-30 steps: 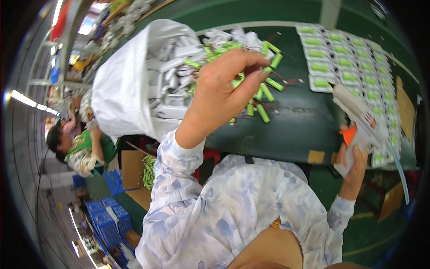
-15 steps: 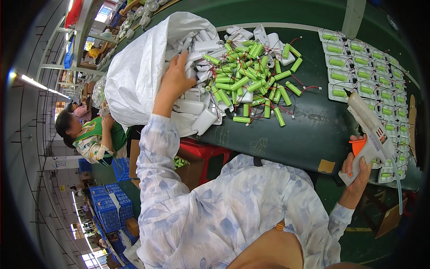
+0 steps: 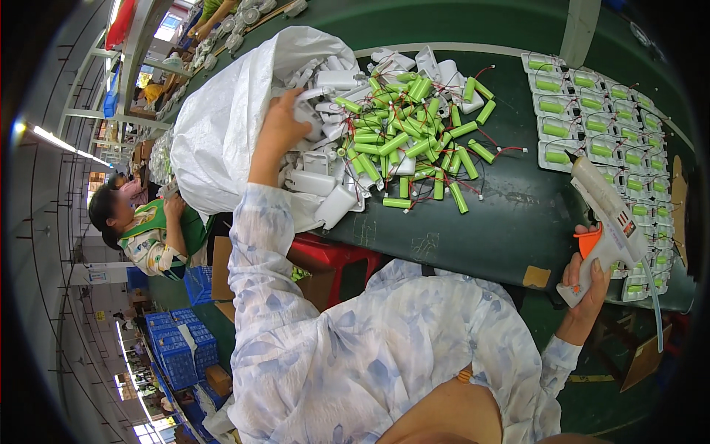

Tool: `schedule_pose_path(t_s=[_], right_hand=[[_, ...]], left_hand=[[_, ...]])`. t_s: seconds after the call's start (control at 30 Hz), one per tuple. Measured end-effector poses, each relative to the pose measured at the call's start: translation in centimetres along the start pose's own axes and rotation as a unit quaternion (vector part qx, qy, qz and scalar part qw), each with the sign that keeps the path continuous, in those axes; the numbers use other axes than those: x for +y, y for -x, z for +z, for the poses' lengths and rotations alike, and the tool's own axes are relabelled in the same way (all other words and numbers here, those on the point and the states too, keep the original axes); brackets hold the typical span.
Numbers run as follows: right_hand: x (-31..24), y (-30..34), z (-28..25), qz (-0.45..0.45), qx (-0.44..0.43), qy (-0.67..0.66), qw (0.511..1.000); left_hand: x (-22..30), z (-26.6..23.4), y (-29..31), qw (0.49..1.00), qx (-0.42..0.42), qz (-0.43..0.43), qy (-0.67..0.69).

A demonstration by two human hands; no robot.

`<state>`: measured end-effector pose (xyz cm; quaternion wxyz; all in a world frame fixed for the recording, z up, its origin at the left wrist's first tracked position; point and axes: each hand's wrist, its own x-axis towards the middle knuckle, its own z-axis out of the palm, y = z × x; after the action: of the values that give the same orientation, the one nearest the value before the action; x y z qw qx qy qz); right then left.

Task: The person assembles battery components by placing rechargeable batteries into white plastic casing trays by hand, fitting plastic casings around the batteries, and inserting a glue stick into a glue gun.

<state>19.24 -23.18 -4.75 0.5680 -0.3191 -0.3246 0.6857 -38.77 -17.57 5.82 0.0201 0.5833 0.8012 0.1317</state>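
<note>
Your left hand is closed around a white plastic casing at the mouth of the white sack, just left of the pile of green batteries on the green counter. Your right hand grips the glue gun firmly, near the trays of batteries.
</note>
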Motion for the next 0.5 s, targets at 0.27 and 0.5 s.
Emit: schedule_pose_path(t_s=[0.27, 0.5], right_hand=[[-0.1, 0.0, 0.1, -0.002, 0.003, -0.008, 1.000], [0.0, 0.0, 0.0, -0.003, 0.006, -0.001, 1.000]], left_hand=[[-0.8, 0.9, -0.4, 0.997, 0.000, -0.039, -0.059], [-1.5, -2.0, 0.5, 0.997, 0.046, -0.021, 0.051]])
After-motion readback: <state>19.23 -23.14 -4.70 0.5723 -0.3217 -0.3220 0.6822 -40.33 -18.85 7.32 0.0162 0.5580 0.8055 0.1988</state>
